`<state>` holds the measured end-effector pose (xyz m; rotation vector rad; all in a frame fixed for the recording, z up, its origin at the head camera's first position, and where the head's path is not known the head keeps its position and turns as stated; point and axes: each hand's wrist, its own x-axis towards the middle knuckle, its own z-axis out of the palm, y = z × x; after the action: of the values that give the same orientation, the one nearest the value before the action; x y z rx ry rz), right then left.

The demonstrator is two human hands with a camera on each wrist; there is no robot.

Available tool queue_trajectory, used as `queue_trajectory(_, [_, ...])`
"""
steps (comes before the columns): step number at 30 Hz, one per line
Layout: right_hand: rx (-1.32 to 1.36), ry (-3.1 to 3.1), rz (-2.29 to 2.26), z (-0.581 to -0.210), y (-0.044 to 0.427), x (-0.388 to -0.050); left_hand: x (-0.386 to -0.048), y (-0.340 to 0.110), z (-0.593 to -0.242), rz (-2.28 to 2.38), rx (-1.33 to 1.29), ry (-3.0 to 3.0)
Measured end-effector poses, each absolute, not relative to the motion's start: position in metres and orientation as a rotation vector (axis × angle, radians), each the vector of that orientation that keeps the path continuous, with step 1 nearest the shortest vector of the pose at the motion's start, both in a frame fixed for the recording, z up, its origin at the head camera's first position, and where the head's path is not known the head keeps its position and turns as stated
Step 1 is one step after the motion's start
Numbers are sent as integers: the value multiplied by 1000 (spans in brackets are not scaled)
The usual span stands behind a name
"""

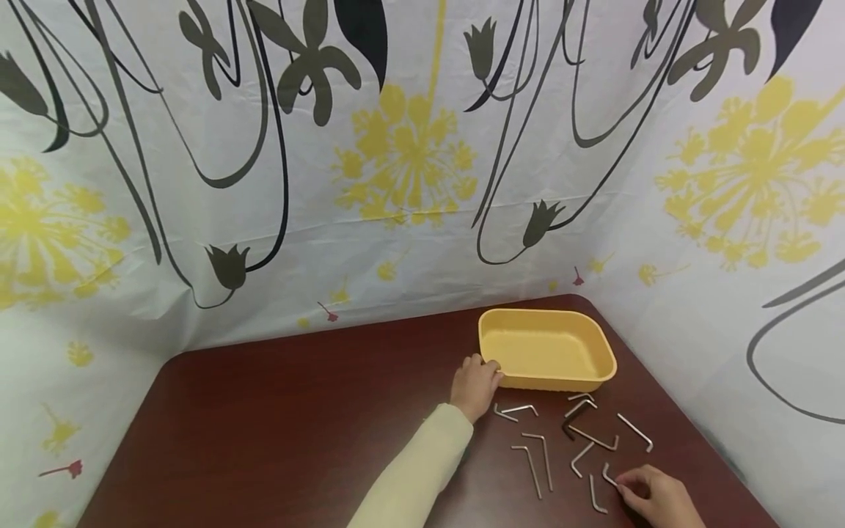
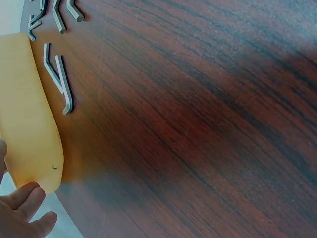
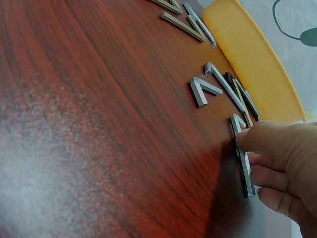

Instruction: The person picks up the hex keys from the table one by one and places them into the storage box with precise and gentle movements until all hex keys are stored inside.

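In the head view my left hand (image 1: 475,389) holds the near left corner of a yellow plastic tray (image 1: 548,383), with fingertips against its outer wall in the left wrist view. My right hand (image 1: 660,495) is low at the right, pinching a silver hex key (image 1: 610,475) between thumb and fingers. Part of that key is hidden by the hand; in the right wrist view its bent end (image 3: 236,120) shows past the thumb. Just left of the hand another hex key (image 1: 595,495) lies on the table. Several more hex keys (image 1: 540,462) are scattered in front of the tray.
The dark red wooden table (image 1: 264,425) extends far to the left. A white cloth (image 1: 396,271) with flower prints hangs behind it and along the right side. One hex key (image 1: 636,431) lies near the table's right edge, and a darker one (image 1: 568,429) lies amid the group.
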<state>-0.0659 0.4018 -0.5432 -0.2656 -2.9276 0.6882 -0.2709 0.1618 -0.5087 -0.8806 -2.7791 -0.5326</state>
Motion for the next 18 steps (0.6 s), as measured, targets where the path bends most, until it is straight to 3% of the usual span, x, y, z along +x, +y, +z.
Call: queue_trajectory(18, [-115,-2677,579,-543,397,-72,-271,162,-510,-522,-863,-2780])
